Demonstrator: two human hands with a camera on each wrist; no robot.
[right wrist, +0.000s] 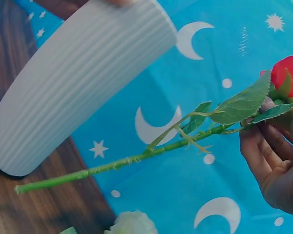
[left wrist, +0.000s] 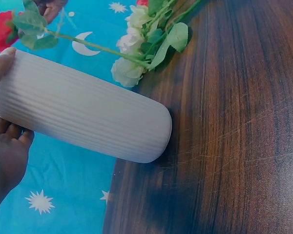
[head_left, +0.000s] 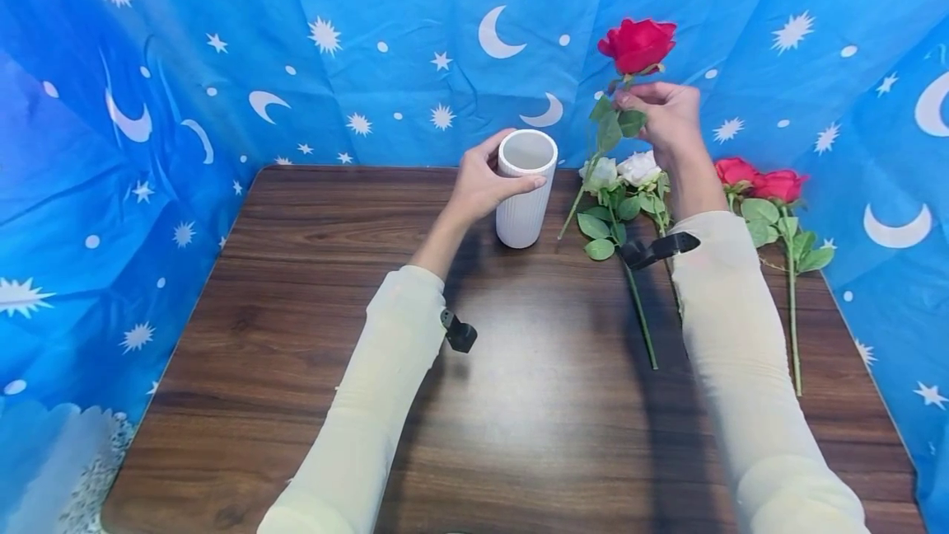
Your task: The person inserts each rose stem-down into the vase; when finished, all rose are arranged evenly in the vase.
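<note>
A white ribbed vase [head_left: 522, 208] stands upright near the table's back edge. My left hand [head_left: 485, 180] grips it near the rim, thumb across the front; the left wrist view shows the vase [left wrist: 83, 107] with its base on the wood. To the right, my right hand [head_left: 670, 118] pinches the stem of a red rose [head_left: 638, 46] just below the bloom. The rose hangs bloom up, its green stem [right wrist: 122, 163] slanting down toward the vase. In the head view the stem's lower end is beside the vase, outside it.
White roses [head_left: 639, 169] with leafy stems lie on the table [head_left: 311, 336] below my right forearm. Further right lie more red roses [head_left: 778, 185]. A blue curtain [head_left: 415, 48] with moons and stars hangs behind and at both sides.
</note>
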